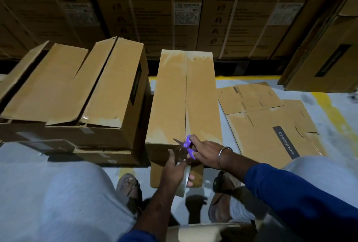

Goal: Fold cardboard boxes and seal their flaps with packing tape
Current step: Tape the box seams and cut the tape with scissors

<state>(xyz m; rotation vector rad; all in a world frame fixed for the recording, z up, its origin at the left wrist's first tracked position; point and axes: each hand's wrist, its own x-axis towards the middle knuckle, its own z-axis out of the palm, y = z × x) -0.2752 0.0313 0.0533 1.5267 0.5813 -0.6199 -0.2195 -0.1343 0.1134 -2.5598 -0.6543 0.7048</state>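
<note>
Left hand (175,166) grip clamped on a packing tape roll (184,180) at the cardboard box (186,94) near end, right hand (205,153) grip clamped on purple-handled scissors (187,145)

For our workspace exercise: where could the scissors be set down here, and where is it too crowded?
Free: the long top of the middle box beyond the hands, and the flattened cardboard on the floor to its right. Crowded: the box's near end, where the right hand grips the purple scissors and the left hand holds the tape roll.
</note>
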